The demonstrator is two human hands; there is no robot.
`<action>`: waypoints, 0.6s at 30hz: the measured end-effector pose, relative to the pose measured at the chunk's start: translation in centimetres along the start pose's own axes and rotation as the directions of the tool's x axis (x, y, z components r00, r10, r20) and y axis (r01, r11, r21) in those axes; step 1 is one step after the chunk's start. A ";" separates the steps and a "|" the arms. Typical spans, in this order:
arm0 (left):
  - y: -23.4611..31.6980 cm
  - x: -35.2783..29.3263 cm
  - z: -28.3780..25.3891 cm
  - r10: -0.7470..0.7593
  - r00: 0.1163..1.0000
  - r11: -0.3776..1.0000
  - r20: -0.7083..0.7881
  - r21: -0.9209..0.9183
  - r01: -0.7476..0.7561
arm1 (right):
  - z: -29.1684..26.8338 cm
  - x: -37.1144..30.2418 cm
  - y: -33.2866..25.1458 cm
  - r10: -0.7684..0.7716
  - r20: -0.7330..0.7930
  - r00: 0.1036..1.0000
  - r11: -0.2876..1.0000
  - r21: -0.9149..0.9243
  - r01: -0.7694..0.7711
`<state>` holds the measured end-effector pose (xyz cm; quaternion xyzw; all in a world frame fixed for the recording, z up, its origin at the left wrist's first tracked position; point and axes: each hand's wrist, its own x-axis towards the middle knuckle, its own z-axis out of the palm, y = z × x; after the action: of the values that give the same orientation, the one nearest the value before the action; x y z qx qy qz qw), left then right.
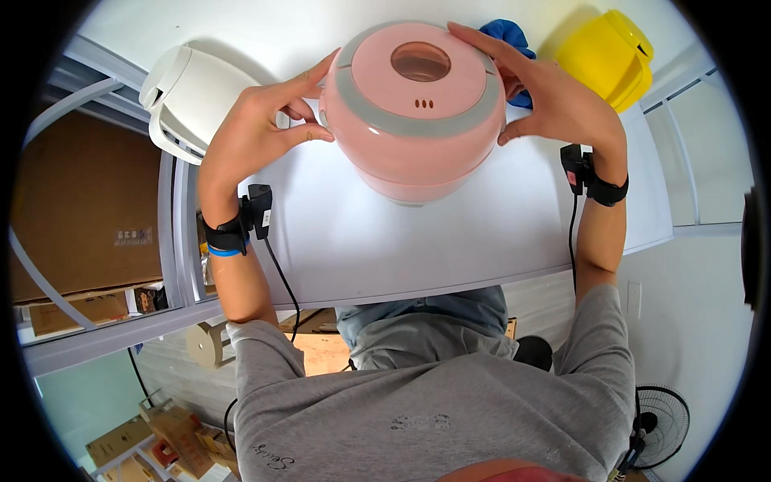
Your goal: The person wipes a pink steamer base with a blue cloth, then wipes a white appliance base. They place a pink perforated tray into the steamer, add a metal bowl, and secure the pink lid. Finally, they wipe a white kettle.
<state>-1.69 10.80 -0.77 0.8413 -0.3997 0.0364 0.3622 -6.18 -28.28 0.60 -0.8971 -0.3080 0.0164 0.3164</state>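
Observation:
A round pink rice cooker [414, 157] is at the far middle of the white table, its lid facing up. The lid has a grey ring, an oval see-through window and a few small slots. My left hand [269, 120] grips its left side, thumb low and fingers higher up. On the opposite side my right hand [558, 96] holds it, the index finger reaching over the lid's far right edge. Beyond my right hand a blue bunched cloth [504, 34] is partly hidden. Whether the cooker rests on the table or is lifted, I cannot tell.
Behind my left hand lies a white pitcher [205, 92] with a handle. A yellow pitcher [598, 58] sits at the far right. Grey metal rails [173, 233] and a large brown carton [88, 185] stand left of the table. A fan [660, 426] is at lower right.

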 end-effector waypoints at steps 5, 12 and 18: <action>-0.2 -0.6 -0.6 0.042 0.998 0.992 0.036 0.117 -0.046 | 0.5 0.0 -0.2 -0.070 0.011 0.998 0.998 -0.002 0.070; 0.4 -0.9 -0.8 0.093 0.993 0.990 0.072 0.095 -0.099 | 0.2 0.0 -0.7 -0.041 0.023 0.999 0.999 -0.015 0.041; 1.6 -1.0 -1.8 0.004 0.995 0.987 0.102 0.161 -0.021 | -1.1 -0.8 -1.4 0.073 0.085 0.994 0.996 -0.055 -0.069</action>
<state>-3.10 11.96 1.16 0.8661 -0.4185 0.0285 0.2718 -7.29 -28.49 2.18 -0.9138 -0.2897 0.0589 0.2786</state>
